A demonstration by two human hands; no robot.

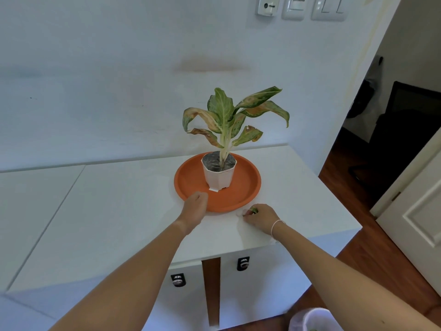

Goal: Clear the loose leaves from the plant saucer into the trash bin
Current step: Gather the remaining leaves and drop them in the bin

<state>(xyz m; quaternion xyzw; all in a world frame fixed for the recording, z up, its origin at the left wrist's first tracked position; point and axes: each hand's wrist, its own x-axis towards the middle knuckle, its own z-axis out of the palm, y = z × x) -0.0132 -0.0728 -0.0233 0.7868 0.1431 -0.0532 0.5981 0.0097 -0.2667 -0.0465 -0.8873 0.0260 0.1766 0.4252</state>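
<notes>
Your left hand (194, 206) reaches up from the lower left of the frame, forearm straight, fingers curled loosely over the near rim of the orange saucer (248, 187) at centre; whether it actually clasps the rim or only rests on it you cannot tell from here. Your right hand (261, 219) comes in from the lower right, palm down on the white desk (119, 211) just below and right of the saucer, its grip pressed together on a small green leaf scrap (254, 210) peeking out between the fingertips. A thin bracelet (275, 226) circles that wrist.

The saucer is round, shallow and looks bare around the one white pot (218, 176) standing in its middle. The plant (229, 115) carries drooping green leaves with brown, dried edges.

One trash bin (315, 318) shows at the bottom edge right of centre, pale and open, seemingly with a speck of green inside. Two dark latches (243, 263) sit on the cabinet front below the desk.
</notes>
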